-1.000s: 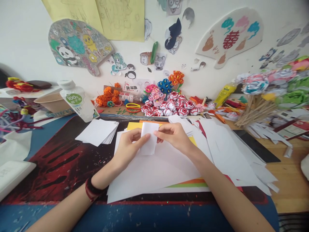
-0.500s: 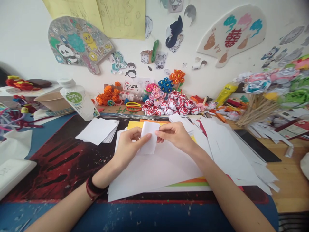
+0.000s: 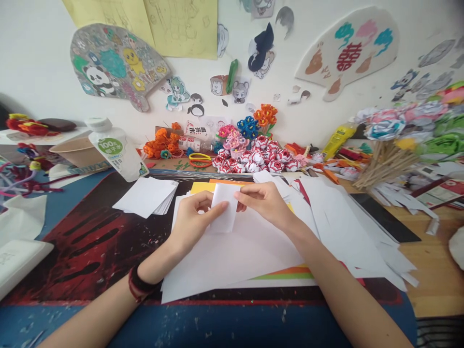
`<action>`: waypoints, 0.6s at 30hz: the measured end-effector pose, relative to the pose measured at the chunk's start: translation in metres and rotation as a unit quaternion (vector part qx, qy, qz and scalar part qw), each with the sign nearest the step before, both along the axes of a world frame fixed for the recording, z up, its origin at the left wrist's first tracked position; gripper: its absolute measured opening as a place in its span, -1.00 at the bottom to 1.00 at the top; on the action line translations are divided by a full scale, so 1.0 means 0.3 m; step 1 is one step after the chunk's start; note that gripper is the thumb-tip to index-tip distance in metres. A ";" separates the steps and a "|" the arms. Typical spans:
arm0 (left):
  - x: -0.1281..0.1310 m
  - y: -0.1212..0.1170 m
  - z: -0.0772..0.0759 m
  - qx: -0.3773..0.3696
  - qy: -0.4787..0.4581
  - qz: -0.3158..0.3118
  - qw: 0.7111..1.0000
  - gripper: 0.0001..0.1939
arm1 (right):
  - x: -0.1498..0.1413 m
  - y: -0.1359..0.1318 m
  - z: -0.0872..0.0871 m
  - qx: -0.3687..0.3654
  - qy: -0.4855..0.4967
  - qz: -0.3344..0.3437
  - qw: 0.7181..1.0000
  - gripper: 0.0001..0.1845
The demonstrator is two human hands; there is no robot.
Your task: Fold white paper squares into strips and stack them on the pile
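A small folded white paper (image 3: 224,221) is held up between my hands above large white sheets (image 3: 253,256). My left hand (image 3: 197,212) pinches its left side, thumb across the front and fingers behind. At the upper right edge, my right hand (image 3: 263,202) grips the paper between thumb and fingers. Its other fingers curl partly out of sight behind the paper. To the left, a stack of white paper squares (image 3: 143,195) lies on the dark, red-stained mat (image 3: 90,241).
A white bottle (image 3: 116,150) stands at the back left. Red-and-white paper flowers (image 3: 259,157) are heaped along the wall. More white sheets (image 3: 337,222) and a black flat tablet-like slab (image 3: 386,217) lie at right, near flowers on sticks (image 3: 380,164).
Both hands keep their hold on the folded paper. My right thumb has shifted very slightly up and to the right along its edge; the view has barely moved.
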State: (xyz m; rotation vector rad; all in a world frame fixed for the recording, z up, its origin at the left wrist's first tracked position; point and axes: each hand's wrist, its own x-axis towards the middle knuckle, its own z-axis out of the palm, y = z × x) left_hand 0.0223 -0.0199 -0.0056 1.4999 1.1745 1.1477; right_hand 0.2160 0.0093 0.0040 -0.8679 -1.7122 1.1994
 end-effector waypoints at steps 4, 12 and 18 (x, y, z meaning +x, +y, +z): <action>0.002 -0.001 -0.001 0.008 0.022 0.002 1.000 -0.72 | -0.004 0.000 -0.003 0.021 0.011 -0.020 1.000 -0.75; 0.002 -0.002 0.003 0.026 0.039 0.010 0.999 -0.73 | -0.001 -0.001 -0.002 0.032 0.003 -0.015 0.999 -0.73; 0.004 -0.002 0.003 0.031 0.037 0.004 0.999 -0.74 | -0.001 -0.004 0.002 0.034 0.003 -0.025 0.999 -0.73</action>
